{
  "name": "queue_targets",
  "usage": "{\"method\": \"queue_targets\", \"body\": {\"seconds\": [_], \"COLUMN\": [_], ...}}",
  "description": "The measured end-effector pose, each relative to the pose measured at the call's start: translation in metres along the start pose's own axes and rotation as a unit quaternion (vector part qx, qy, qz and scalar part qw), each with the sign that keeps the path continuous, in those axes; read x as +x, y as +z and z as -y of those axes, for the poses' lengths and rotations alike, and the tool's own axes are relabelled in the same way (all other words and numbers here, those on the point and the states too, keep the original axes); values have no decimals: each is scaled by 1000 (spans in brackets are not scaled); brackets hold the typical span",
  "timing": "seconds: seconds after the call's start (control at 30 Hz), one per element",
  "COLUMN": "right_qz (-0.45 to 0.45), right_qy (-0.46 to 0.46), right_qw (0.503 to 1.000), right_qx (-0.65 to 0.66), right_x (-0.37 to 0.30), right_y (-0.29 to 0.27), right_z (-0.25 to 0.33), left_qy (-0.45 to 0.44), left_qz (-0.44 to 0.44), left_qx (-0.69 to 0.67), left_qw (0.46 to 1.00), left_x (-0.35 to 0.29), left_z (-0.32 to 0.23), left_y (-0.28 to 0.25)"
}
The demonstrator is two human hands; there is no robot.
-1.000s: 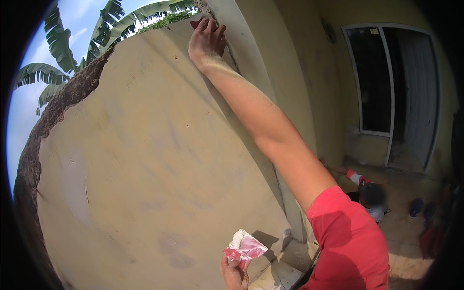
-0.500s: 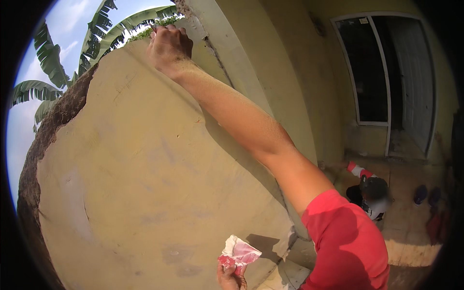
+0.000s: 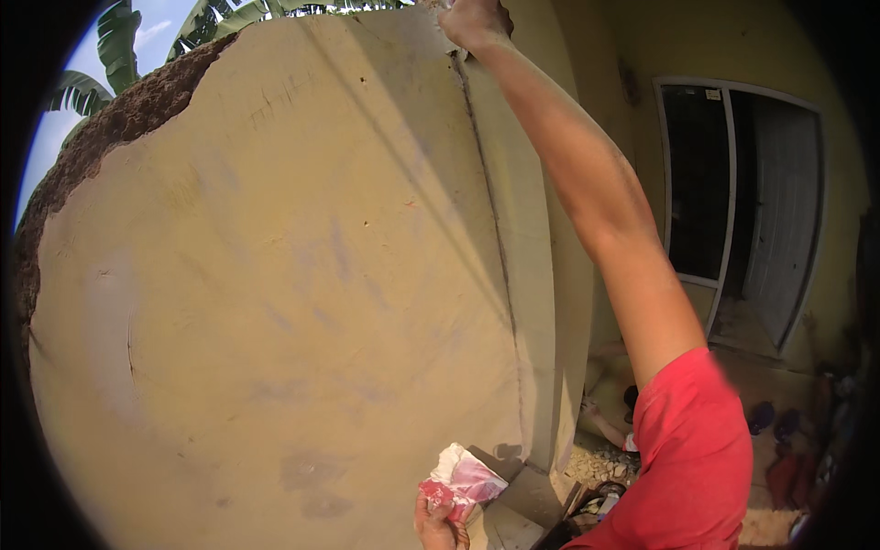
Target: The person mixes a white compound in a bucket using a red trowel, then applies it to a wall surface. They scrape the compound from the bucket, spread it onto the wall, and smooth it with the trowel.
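Observation:
My left hand [image 3: 438,529], low in the picture, grips a torn red-and-pink sheet [image 3: 466,478] smeared with thick white paste. Its fingers are closed round the sheet's lower edge. My right hand [image 3: 478,22] is stretched far up to the top edge of the view, its fingers closed against the wall. What it pinches is cut off or too small to make out. Close below that hand, a dark crack [image 3: 484,174] runs down the joint between the yellow plastered wall [image 3: 275,238] and a pale pillar [image 3: 521,220].
The wall's broken upper-left edge [image 3: 128,115] is rough and brown, with banana leaves [image 3: 117,46] beyond. Down at the right, a person [image 3: 616,422] is partly hidden behind my red sleeve. Rubble [image 3: 600,463], sandals [image 3: 775,419] and a white-framed doorway [image 3: 733,202] are there too.
My right hand has moved right along the top of the wall to the cracked joint. My view has swung too. The left hand still grips the pasted sheet.

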State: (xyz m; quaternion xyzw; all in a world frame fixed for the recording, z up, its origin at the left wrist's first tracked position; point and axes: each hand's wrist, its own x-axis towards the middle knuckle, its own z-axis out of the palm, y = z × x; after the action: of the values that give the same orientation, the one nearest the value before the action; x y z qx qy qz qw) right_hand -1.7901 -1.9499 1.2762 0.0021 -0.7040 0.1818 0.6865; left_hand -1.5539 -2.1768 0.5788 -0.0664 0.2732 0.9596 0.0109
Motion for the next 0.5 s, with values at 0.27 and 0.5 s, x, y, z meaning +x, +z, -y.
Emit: {"method": "queue_targets", "body": {"seconds": [0.27,0.5], "right_qz": [8,12], "right_qy": [19,12], "right_qw": [1000,1000], "right_qx": [-3,-11], "right_x": [-1,-18], "right_y": [20,20], "right_z": [20,44], "left_qy": [-5,-18], "left_qz": [-5,11], "left_qx": [-33,-35], "left_qw": [999,999], "left_x": [0,-3], "left_z": [-9,-23], "left_y": [4,-8]}}
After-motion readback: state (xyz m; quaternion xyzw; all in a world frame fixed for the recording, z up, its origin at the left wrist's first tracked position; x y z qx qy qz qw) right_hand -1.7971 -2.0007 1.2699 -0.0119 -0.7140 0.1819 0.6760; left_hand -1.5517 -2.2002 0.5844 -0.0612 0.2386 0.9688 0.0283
